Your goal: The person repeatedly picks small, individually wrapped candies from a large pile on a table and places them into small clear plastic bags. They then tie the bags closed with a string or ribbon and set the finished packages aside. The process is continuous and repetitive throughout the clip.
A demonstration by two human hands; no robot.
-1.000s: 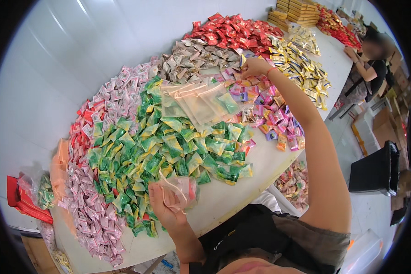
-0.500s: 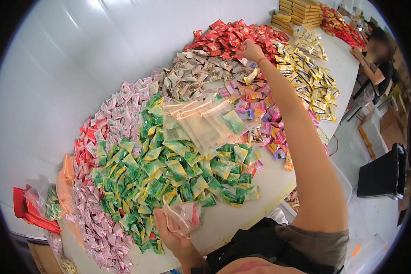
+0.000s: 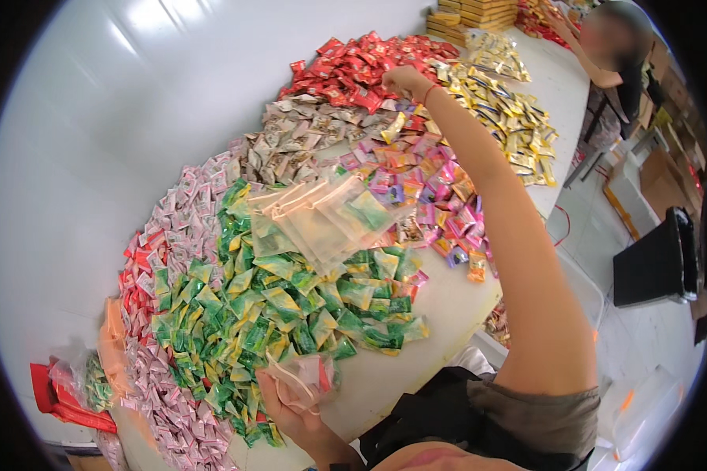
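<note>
My left hand (image 3: 292,410) is closed on a small sheer drawstring bag (image 3: 316,375); pink and red wrapped packets show through its fabric. It is at the near edge of a large heap of green and yellow packets (image 3: 271,310). My right arm stretches far across the table. At its end my right hand (image 3: 407,82), fingers curled downward, is at the heap of red packets (image 3: 346,67); the fingertips are partly hidden, so what they pinch does not show. Several flat, pale sheer bags (image 3: 322,224) lie fanned out on top of the green heap.
Pale pink packets (image 3: 200,192), brown-grey packets (image 3: 294,129), purple-pink packets (image 3: 416,177) and yellow packets (image 3: 503,118) form neighbouring heaps along a white wall. Yellow boxes (image 3: 479,14) are stacked at the back. A co-worker (image 3: 613,71) sits at the far right, near a black bin (image 3: 656,263).
The whole view has shifted, moving the table's contents leftward. My right hand stays at the red heap, its fingers more curled. My left hand still holds the bag. The co-worker's arms reach farther over the table.
</note>
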